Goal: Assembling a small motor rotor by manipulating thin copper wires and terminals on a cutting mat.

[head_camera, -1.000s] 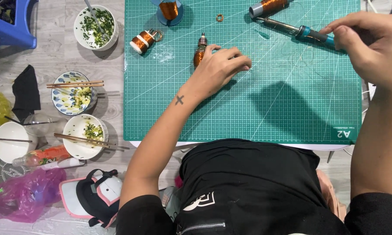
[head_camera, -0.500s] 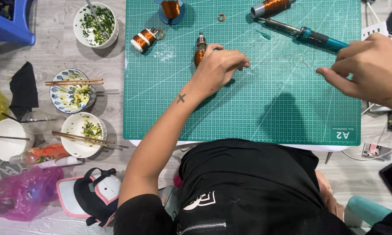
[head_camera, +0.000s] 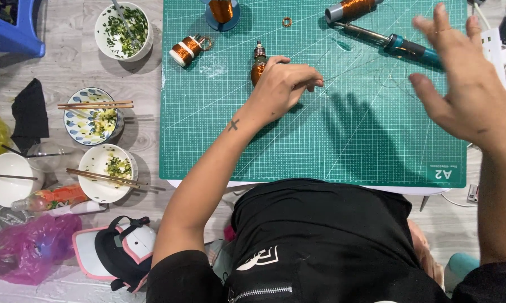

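The left hand is curling loosely over a small copper-wound part at the far middle of the green cutting mat, steadying it, while the right hand is hovering released, fingers spread, just near of the teal-handled soldering iron.

Left hand rests beside a copper coil (green mat beneath); right hand hovers open.
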